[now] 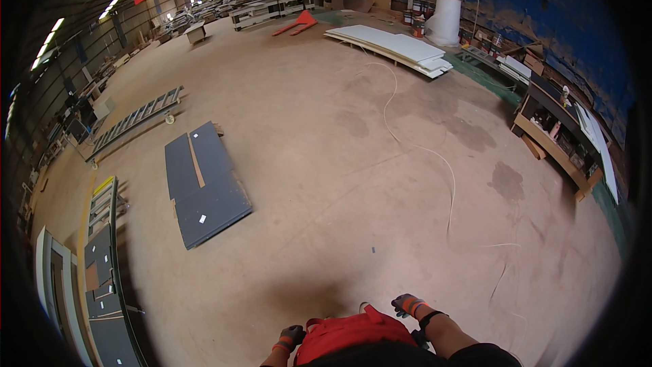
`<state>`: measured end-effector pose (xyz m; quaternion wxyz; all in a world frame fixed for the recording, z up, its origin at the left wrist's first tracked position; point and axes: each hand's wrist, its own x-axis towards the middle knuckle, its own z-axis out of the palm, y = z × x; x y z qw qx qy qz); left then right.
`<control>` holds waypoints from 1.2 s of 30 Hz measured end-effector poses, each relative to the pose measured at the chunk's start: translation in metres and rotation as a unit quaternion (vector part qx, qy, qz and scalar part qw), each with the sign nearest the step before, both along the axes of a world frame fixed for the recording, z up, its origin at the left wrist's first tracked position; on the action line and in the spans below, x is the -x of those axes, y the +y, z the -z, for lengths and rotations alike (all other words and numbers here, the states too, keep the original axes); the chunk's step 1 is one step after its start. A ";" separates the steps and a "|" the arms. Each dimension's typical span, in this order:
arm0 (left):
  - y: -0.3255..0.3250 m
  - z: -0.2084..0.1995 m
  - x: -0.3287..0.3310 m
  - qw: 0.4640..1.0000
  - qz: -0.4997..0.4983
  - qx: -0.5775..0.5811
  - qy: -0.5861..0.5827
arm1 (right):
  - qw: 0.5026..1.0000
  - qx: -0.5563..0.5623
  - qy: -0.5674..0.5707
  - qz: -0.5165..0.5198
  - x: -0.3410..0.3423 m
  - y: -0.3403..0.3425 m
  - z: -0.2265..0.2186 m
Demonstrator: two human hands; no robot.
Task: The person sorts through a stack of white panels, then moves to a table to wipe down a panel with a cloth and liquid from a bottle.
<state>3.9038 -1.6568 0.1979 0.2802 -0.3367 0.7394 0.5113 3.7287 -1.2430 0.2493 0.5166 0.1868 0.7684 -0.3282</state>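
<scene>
Red cloth (354,334), bright, rumpled, between left hand (293,334) and right hand (406,304), finger closure of both unclear

Red cloth (356,336) — matt, creased; dark panels (214,212) — smooth, matt.

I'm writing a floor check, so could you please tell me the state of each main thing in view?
Left hand: gloved, no held object visible
Right hand: gloved, no held object visible
Dark grey panels: lying flat
White panels: stacked flat
White cord: loose, uncoiled
White roll: standing upright
</scene>
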 end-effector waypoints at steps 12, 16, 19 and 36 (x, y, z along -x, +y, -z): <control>0.004 -0.015 -0.002 0.997 0.038 0.026 0.057 | 1.000 -0.011 -0.001 0.000 0.001 0.001 0.010; 0.012 -0.036 0.006 0.999 0.020 0.012 0.030 | 1.000 -0.007 0.001 0.013 -0.001 0.007 0.017; 0.009 -0.030 0.006 1.000 0.006 0.001 -0.015 | 1.000 -0.001 0.004 0.010 -0.001 0.007 0.015; 0.016 -0.027 0.004 0.996 -0.080 -0.025 0.014 | 1.000 -0.002 -0.001 0.007 0.003 0.004 0.015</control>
